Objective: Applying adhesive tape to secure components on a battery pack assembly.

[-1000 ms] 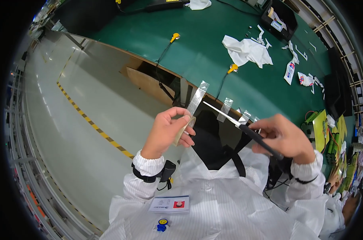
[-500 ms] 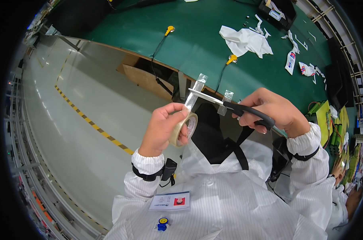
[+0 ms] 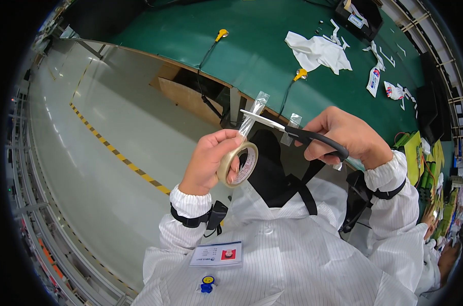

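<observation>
My left hand (image 3: pixel 211 160) is closed round a roll of clear tape (image 3: pixel 250 164), fingers through its core. From the roll a strip of tape (image 3: pixel 255 113) stretches up to the table edge. My right hand (image 3: pixel 346 136) grips black-handled scissors (image 3: pixel 313 138), whose pale blades (image 3: pixel 264 119) lie across that strip. Whether the blades are parted there is hard to see. A short piece of tape (image 3: pixel 292 127) hangs from the table edge just beyond the scissors. Another small shiny scrap shows below my right fingers.
The green table (image 3: pixel 252 56) carries a crumpled white cloth (image 3: pixel 320 53), two yellow snap connectors on black cords (image 3: pixel 221 34), white scraps, torn packets (image 3: pixel 373 80) and a black bin (image 3: pixel 361 20). A cardboard panel (image 3: pixel 183 97) is under the table. Another person's hand (image 3: pixel 429 219) shows at right.
The tape roll has turned so that its core faces me more. The scissors stay across the strip, and the view has shifted slightly.
</observation>
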The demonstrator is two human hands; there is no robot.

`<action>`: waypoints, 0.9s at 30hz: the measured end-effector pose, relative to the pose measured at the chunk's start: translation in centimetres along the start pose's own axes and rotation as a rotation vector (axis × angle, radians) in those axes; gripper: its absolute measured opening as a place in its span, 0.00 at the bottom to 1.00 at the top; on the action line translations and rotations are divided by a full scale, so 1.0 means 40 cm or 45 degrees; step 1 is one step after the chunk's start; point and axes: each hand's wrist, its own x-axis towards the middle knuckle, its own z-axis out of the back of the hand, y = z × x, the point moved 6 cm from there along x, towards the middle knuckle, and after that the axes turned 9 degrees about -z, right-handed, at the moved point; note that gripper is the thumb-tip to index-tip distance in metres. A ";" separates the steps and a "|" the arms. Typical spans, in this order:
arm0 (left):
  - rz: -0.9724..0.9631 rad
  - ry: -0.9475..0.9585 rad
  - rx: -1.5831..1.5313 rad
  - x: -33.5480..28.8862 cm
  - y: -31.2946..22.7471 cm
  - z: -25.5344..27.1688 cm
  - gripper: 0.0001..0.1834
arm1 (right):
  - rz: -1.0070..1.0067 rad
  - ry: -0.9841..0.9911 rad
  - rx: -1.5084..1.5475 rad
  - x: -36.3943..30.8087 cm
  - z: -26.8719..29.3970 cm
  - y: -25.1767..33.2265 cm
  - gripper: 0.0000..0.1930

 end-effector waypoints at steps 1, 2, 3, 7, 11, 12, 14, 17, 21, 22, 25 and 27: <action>-0.004 -0.002 0.007 0.002 0.000 0.001 0.12 | 0.000 0.001 0.002 -0.003 0.001 0.003 0.18; -0.007 -0.005 0.014 0.003 0.000 0.002 0.12 | -0.003 -0.009 -0.026 -0.007 0.002 0.008 0.18; -0.006 -0.007 0.015 0.005 0.001 0.004 0.12 | -0.006 -0.019 -0.055 -0.009 0.004 0.011 0.18; 0.019 0.033 0.011 -0.009 0.000 0.019 0.11 | 0.028 0.007 -0.127 -0.009 0.004 0.015 0.17; 0.093 0.022 0.233 -0.079 -0.009 0.032 0.10 | 0.084 0.019 -0.441 -0.023 -0.027 0.024 0.17; 0.102 0.026 0.327 -0.100 -0.021 0.028 0.10 | 0.202 -0.026 -0.585 -0.036 -0.037 0.035 0.18; 0.055 0.033 0.396 -0.141 -0.039 0.031 0.10 | 0.421 -0.155 -0.726 -0.084 -0.056 0.047 0.25; -0.021 0.114 0.562 -0.176 -0.087 0.031 0.10 | 0.535 -0.212 -0.841 -0.153 -0.057 0.033 0.31; -0.084 0.190 0.736 -0.179 -0.122 -0.011 0.10 | 0.606 -0.424 -0.612 -0.215 0.019 0.002 0.34; -0.111 0.109 0.771 -0.174 -0.125 -0.014 0.10 | 0.675 -0.472 -0.475 -0.220 0.044 -0.024 0.33; -0.172 0.004 0.639 -0.155 -0.115 -0.046 0.10 | 0.596 -0.670 -0.023 -0.276 0.105 -0.112 0.33; -0.185 -0.052 0.629 -0.133 -0.104 -0.063 0.10 | 0.597 -0.710 0.115 -0.294 0.119 -0.149 0.31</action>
